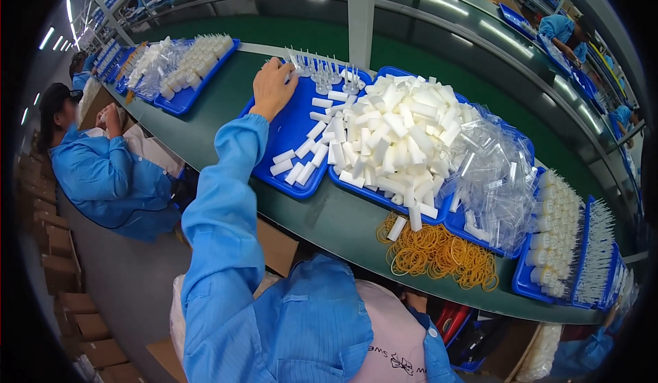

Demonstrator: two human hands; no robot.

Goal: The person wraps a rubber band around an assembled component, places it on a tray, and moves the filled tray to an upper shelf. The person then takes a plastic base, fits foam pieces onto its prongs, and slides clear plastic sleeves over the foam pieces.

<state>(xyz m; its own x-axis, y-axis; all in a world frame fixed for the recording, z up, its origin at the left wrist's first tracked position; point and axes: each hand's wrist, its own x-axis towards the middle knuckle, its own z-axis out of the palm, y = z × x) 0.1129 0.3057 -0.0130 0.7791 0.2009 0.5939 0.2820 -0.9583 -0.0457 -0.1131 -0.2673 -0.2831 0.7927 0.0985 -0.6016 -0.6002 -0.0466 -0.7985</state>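
Note:
My left hand point(273, 88) reaches to the far end of a blue tray point(274, 139), its fingers curled down beside a cluster of small clear pieces with thin upright pins point(325, 71). Whatever lies between those fingertips is hidden. Loose white foam tubes point(301, 157) are scattered on the right part of this tray. Just to its right, a large heap of white foam tubes point(397, 129) overfills a second blue tray. Low by my body, beneath the table edge, only a small part of my right hand point(415, 303) shows, its fingers hidden.
Clear plastic sleeves point(490, 170) pile up right of the foam. Yellow rubber bands point(439, 253) lie along the near table edge point(322, 222). Trays of upright pinned pieces point(554, 232) stand far right. A co-worker in blue point(113, 177) sits left, near another loaded tray point(185, 98). A post point(360, 19) rises behind.

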